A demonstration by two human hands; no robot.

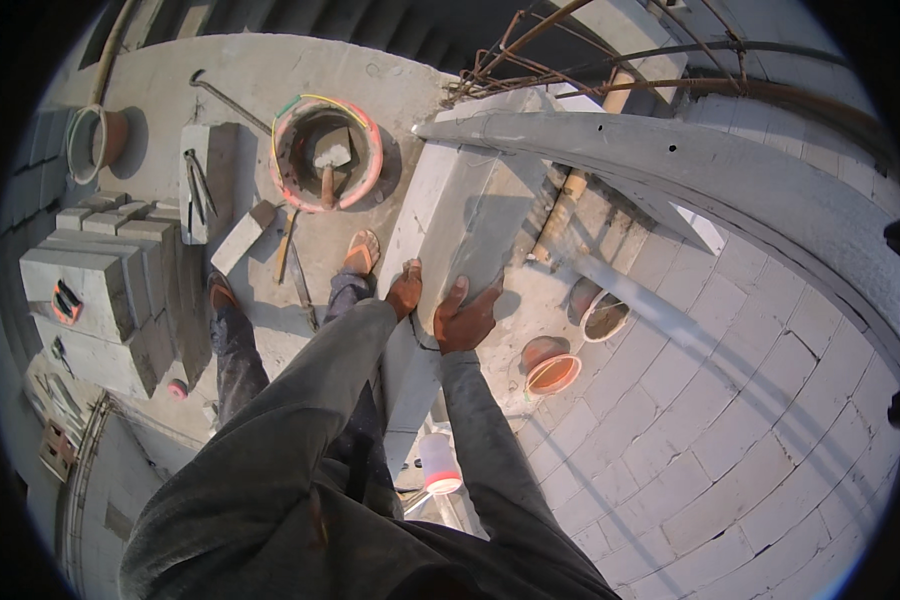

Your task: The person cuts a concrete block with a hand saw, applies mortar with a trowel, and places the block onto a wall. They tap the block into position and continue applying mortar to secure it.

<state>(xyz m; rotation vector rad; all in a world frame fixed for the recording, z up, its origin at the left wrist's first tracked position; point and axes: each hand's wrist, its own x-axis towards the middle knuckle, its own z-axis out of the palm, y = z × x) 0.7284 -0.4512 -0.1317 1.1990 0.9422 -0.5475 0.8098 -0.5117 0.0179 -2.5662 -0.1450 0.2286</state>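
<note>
Block (470, 235) lies on the wall (395, 375), its near end under both hands, its length running away from the fingers. Left hand (405, 290) is at its left edge, fingers curled, grip cannot be told; right hand (467, 316), about equally near, rests thumb and fingers spread, not clenched. Long axis runs near to far, far end pointing slightly right toward the beam (610, 140).

Long block (470, 235), mid-grey; sleeves (315, 375), dark grey; large bucket (291, 192), pinkish red, edged with yellow and green; small bucket (545, 350), orange; jar (437, 458), whitish and red; wall (705, 445), pale grey, crossed by darker lines.
</note>
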